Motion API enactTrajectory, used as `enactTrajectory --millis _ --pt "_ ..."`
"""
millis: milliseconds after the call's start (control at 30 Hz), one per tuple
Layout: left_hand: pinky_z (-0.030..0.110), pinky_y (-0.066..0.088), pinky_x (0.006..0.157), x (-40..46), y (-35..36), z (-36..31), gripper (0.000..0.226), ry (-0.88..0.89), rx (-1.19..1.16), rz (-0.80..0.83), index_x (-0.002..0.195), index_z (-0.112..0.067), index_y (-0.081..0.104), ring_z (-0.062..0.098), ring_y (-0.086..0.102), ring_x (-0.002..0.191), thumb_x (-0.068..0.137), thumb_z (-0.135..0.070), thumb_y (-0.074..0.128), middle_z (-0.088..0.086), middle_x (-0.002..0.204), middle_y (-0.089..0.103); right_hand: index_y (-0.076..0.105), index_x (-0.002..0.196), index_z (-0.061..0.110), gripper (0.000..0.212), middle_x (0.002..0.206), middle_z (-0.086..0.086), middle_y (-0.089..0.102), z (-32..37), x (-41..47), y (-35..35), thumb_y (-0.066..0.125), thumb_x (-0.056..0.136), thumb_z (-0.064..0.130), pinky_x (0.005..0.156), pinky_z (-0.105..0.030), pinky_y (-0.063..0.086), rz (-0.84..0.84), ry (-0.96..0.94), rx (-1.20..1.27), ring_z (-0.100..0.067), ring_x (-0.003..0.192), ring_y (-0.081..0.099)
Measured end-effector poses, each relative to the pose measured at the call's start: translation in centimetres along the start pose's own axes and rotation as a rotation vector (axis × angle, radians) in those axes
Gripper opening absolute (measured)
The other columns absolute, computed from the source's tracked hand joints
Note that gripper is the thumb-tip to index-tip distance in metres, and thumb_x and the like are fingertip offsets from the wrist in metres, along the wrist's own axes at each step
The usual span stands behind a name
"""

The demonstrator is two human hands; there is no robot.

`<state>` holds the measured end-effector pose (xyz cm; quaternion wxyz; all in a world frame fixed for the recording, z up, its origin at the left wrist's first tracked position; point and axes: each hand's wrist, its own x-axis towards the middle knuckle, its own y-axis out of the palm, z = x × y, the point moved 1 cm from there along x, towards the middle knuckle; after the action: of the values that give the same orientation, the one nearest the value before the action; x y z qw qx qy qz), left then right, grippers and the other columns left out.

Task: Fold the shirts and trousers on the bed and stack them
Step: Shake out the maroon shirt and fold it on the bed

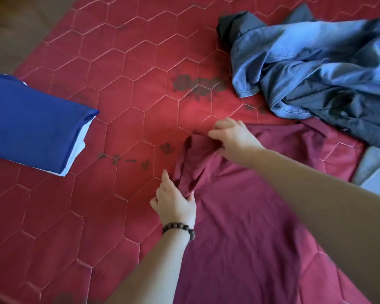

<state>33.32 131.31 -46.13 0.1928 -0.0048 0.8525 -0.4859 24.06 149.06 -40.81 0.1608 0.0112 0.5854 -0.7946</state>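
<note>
1. Head view: a maroon shirt [239, 216] lies spread on the red quilted bedcover [110, 84], its bunched end pointing toward the middle of the bed.
2. The left hand [176, 202], with a bead bracelet [179, 230] on its wrist, pinches the bunched cloth between thumb and fingers.
3. The right hand [233, 139] grips the same bunched end farther up, fingers curled into the fabric.
4. A folded blue stack [31, 123] sits well apart at left.
5. Crumpled denim clothes [316, 69] lie at upper right, beside the shirt.
</note>
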Motion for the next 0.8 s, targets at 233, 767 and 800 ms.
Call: enactTrajectory --millis 233,767,800 --pt "0.05 0.041 0.093 -1.9 -0.3 0.6 0.046 0.549 0.122 0.01 0.088 -0.013 0.069 0.03 0.057 0.105 0.05 0.007 0.083 0.007 0.108 0.058 0.073 0.102 0.031 0.041 0.139 -0.006 0.047 -5.0 -11.7 2.0 0.061 0.075 0.002 0.102 -0.04 0.031 0.167 0.112 -0.202 -0.03 0.129 0.041" --pt "0.054 0.015 0.118 -0.4 -0.5 2.6 0.059 1.173 0.551 0.307 0.139 -0.015 0.05 0.024 0.01 0.148 0.086 -0.039 0.064 0.002 0.157 0.026 0.054 0.104 0.011 0.03 0.113 -0.012 0.062 -2.0 -10.4 5.9 0.067 0.088 0.033 0.083 -0.035 0.045 0.127 0.967 0.3 -0.032 0.104 0.059" --pt "0.054 0.014 0.118 -0.6 -0.6 2.6 0.056 1.199 0.523 0.312 0.137 -0.014 0.053 0.022 0.01 0.149 0.092 -0.047 0.051 0.002 0.156 0.029 0.053 0.107 0.013 0.033 0.116 -0.011 0.06 -1.8 -10.6 5.7 0.066 0.087 0.035 0.087 -0.038 0.044 0.098 0.944 0.184 -0.032 0.107 0.056"
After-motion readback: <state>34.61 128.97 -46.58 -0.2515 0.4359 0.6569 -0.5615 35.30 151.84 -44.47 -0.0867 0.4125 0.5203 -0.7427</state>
